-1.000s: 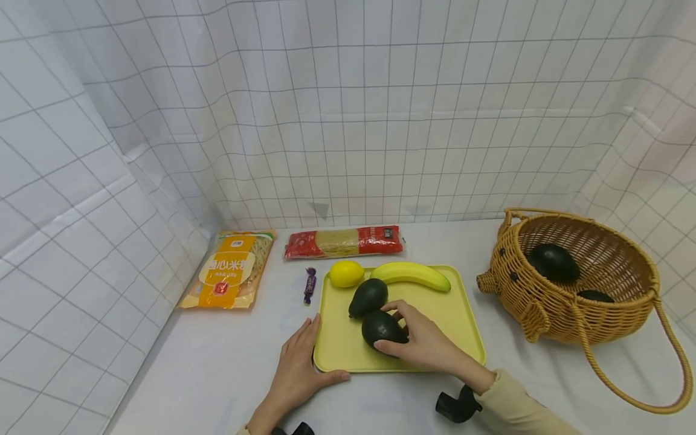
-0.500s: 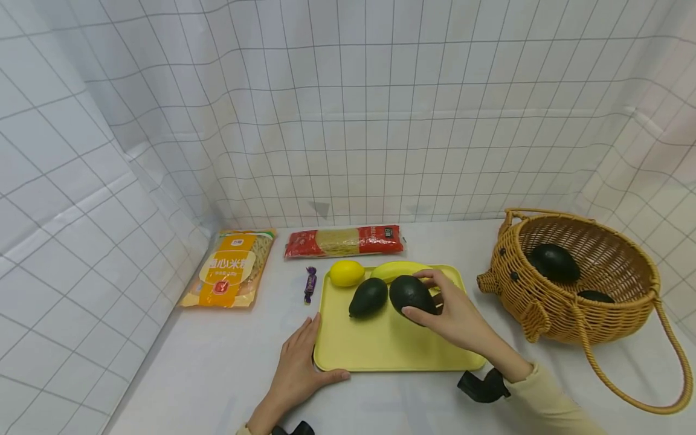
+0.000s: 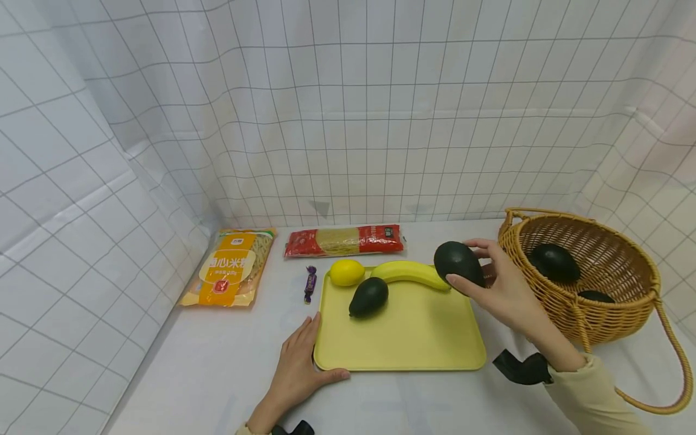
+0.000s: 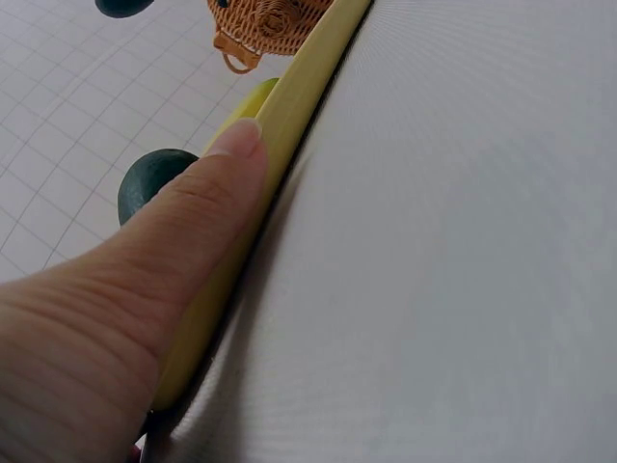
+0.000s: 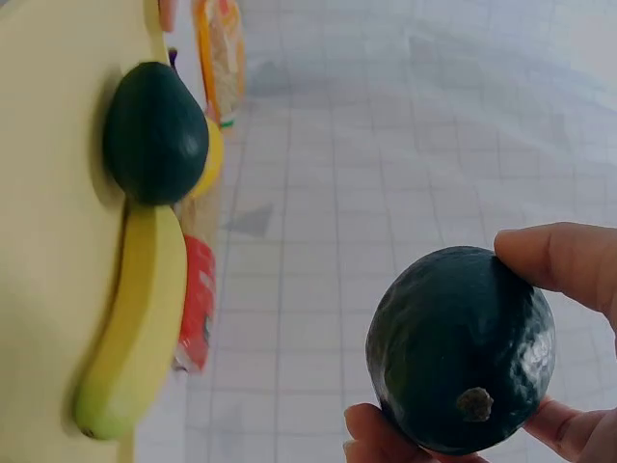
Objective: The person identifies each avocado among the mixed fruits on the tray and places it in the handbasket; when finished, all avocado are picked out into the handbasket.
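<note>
My right hand [image 3: 508,293] grips a dark green avocado [image 3: 455,263] between thumb and fingers, over the right end of the banana and close left of the wicker basket [image 3: 603,320]. In the right wrist view the held avocado [image 5: 453,347] shows its stem scar. My left hand [image 3: 296,362] rests at the front left corner of the yellow tray [image 3: 413,344], its thumb lying on the front rim in the left wrist view. On the tray lie a second avocado [image 3: 370,296], a yellow lemon [image 3: 346,273] and a banana [image 3: 408,272].
The animal-faced basket holds a dark avocado [image 3: 556,263] and another dark item [image 3: 595,296]; its rope handle [image 3: 660,409] droops onto the table. Behind the tray lies a red noodle packet [image 3: 348,240]. A purple wrapped candy [image 3: 310,284] and an orange food bag [image 3: 228,269] are left.
My right hand has lifted the avocado off the tray and carried it right and back, towards the basket. My left hand has stayed at the tray's corner.
</note>
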The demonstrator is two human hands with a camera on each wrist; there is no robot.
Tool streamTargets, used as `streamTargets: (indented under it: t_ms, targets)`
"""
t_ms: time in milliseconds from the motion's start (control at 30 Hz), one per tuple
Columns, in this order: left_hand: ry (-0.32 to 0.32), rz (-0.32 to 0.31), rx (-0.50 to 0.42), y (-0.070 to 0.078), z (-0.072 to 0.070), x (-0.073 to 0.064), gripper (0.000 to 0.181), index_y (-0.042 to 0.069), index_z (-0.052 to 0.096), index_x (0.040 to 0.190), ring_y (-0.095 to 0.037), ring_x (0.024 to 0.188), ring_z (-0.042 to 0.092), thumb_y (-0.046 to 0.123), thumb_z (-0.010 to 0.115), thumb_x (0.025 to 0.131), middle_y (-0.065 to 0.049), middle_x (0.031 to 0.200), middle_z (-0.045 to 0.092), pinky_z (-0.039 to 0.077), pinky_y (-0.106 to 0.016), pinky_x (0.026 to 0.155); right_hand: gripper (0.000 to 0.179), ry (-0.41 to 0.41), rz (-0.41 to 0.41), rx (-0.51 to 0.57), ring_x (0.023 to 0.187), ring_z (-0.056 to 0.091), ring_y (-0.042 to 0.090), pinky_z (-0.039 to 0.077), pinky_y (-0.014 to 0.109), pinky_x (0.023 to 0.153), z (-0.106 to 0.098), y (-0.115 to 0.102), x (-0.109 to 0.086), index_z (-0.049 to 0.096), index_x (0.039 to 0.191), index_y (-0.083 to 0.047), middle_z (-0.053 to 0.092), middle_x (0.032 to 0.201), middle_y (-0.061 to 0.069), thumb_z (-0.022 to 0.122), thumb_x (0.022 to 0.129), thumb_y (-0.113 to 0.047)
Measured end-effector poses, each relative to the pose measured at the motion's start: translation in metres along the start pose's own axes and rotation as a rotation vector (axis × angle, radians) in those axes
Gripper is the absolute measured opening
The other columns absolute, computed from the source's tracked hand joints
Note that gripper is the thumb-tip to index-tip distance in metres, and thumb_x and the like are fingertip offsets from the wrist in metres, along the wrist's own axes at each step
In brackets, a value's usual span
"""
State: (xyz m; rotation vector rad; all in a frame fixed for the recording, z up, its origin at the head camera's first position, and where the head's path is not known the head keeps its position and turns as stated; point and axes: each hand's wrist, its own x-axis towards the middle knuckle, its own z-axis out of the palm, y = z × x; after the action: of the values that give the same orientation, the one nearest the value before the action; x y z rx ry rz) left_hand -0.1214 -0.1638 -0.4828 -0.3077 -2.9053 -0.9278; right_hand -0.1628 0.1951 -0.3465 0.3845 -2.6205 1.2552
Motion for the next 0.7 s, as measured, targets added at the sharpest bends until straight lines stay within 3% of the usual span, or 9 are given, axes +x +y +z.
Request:
streamTargets:
  t_ms: [333,567,700]
  targets:
    - [-0.007,-0.01,0.002,0.0,0.0,0.0,0.126,0.007,0.022,0.151,-0.028,0.139,0.02,0.077,0.069,0.058,-0.011,0.15,0.032,0.018,-0.052,0.107,0.066,0.128,0.014,-0.052,0.087,0.055,0.027,0.045,0.019,0.062,-0.047,0.014,-0.003,0.039,0.138,-0.009,0.046,0.124,0.022,0.074,0.084,-0.026]
    - [0.0,0.006,0.009,0.0,0.0,0.0,0.124,0.005,0.023,0.151,-0.031,0.138,0.022,0.075,0.07,0.059,-0.013,0.149,0.034,0.02,-0.055,0.105,0.069,0.175,0.105,-0.099,0.086,0.05,0.014,0.041,0.023,0.061,-0.077,0.025,-0.007,0.035,0.14,-0.007,0.042,0.125,0.022,0.072,0.086,-0.028]
    - [0.0,0.008,0.004,0.0,-0.001,-0.001,0.123,0.004,0.024,0.15,-0.032,0.138,0.022,0.074,0.07,0.06,-0.013,0.148,0.035,0.02,-0.056,0.105,0.072,0.19,0.131,-0.13,0.094,0.051,0.03,0.039,0.021,0.059,-0.09,0.033,-0.009,0.032,0.142,-0.003,0.04,0.126,0.025,0.071,0.086,-0.028]
